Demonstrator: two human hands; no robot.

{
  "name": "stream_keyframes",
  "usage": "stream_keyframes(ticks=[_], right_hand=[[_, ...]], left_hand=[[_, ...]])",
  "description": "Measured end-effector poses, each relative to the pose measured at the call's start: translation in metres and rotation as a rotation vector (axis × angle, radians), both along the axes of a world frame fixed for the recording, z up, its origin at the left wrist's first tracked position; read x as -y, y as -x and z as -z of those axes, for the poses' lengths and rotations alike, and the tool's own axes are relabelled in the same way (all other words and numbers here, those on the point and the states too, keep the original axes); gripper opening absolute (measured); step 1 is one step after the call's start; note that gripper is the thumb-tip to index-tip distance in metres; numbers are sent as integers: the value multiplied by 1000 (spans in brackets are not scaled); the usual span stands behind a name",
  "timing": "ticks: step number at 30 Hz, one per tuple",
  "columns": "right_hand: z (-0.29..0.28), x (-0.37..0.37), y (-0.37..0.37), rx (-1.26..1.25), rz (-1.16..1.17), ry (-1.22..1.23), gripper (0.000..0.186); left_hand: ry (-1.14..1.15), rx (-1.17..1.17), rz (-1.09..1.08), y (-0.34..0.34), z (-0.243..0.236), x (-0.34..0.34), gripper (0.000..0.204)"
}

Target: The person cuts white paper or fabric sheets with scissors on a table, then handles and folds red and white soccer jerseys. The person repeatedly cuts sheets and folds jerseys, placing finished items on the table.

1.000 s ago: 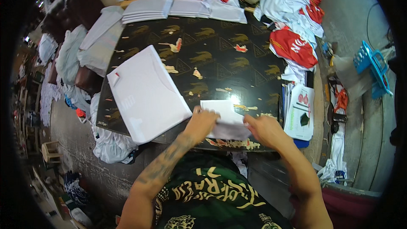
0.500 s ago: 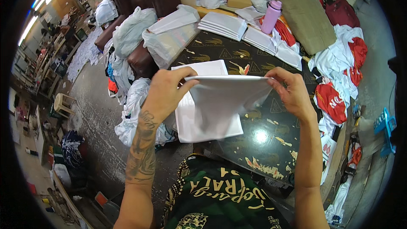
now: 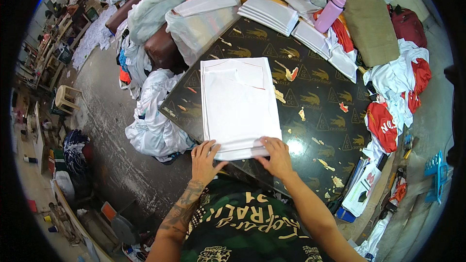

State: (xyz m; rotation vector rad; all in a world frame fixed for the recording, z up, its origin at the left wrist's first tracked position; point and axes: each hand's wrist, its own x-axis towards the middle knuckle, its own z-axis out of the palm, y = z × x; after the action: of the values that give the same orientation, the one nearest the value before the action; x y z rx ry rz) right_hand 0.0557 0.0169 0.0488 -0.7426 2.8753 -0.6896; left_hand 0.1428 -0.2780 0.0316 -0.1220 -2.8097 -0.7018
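Note:
A stack of folded white fabric pieces [image 3: 242,111] lies flat on the dark table, its near edge toward me. On the upper pieces show thin reddish lines and a cut, stepped outline. My left hand [image 3: 206,163] rests at the near left corner, fingertips on the fabric and thumb apart. At the near right corner my right hand [image 3: 276,158] lies with fingers on the cloth and thumb stretched toward the edge. Both hands are open and touch the top layer, which is slightly rumpled along the near edge.
The glossy black table [image 3: 320,131] has peeling patches. At its far side lie folded white stacks [image 3: 269,13] and a pink bottle [image 3: 330,13]. White and red garments [image 3: 383,121] crowd the right edge; bagged cloth [image 3: 158,121] sits left. A blue plastic rack [image 3: 437,174] stands far right.
The white piece that both hands held up by its corners now lies on the stack. My hands have come down and nearer to me, from gripping its corners to resting on the near edge.

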Motion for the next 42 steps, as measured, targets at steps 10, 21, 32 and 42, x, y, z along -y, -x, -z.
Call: stream_keyframes(ticks=[10, 21, 32, 42], right_hand=[[-78, 18, 86, 228, -68, 184, 12], [-9, 85, 226, 100, 807, 105, 46], [-40, 61, 402, -426, 694, 318, 17], [-103, 13, 489, -487, 875, 414, 33]], left_hand=[[-392, 102, -69, 51, -56, 53, 21], [-102, 72, -375, 262, -1, 91, 43], [-498, -163, 58, 475, -10, 54, 47], [-670, -147, 135, 608, -104, 24, 44]])
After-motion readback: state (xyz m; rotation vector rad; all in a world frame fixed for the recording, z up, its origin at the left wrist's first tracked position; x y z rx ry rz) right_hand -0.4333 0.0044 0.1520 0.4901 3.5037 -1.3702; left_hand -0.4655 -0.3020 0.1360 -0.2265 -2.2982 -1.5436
